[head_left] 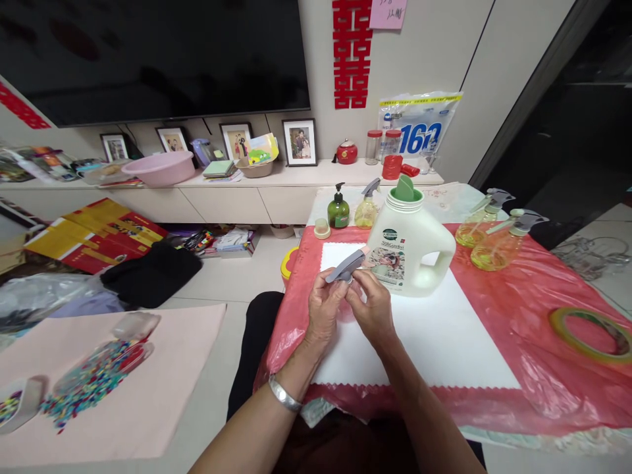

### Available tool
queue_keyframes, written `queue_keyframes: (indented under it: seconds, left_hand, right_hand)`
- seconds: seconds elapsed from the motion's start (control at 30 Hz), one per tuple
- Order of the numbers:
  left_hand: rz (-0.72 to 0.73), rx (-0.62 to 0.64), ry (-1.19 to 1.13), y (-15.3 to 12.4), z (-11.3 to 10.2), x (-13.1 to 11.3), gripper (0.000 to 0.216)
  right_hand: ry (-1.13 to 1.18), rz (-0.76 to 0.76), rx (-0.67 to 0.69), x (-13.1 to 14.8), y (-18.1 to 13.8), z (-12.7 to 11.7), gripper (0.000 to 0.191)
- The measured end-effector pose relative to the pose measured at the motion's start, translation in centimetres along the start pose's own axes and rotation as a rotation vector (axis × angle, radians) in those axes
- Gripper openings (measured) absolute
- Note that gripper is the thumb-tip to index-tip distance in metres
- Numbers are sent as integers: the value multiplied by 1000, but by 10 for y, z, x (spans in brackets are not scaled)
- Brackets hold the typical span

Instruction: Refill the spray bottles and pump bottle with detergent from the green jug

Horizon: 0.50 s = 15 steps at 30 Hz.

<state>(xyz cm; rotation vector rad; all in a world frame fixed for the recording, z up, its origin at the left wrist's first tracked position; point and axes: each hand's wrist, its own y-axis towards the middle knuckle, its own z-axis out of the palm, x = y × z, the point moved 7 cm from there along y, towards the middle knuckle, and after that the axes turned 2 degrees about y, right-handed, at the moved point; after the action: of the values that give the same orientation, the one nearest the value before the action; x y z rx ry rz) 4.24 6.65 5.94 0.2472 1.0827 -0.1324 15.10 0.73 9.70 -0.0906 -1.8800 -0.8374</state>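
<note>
Over the near edge of a white sheet [424, 349], both my hands are closed on a spray bottle. Its grey trigger head [347, 265] points up and to the right. My left hand [323, 309] grips it from the left, just under the trigger head. From the other side, my right hand [372, 308] pinches around the neck. Most of the bottle's body is hidden behind my fingers; a pinkish, see-through part shows between them. Right behind my hands stands a large pale green detergent jug [417, 240] with a green piece [405, 189] in its mouth.
A green pump bottle [338, 209], a small cap [322, 228] and a spray bottle [366, 212] stand at the back. Two spray bottles [498, 249] with yellow liquid and a tape roll [557, 322] are on the right. Colourful beads [89, 385] lie on a pink surface at left.
</note>
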Motion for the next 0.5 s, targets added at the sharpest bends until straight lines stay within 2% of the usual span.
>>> queue_keyframes:
  seconds: [0.1,0.27,0.5]
  left_hand:
    - [14,-9,21,1,1,-4,31]
    - [33,-9,49,-1,6,-12,26]
    - [13,0,34,-3,4,-10,23]
  right_hand:
    - [26,6,-20,-4,0,1,24]
    - [55,-4,8,-1,2,2,18]
    - [68,15,9,9,2,2,18]
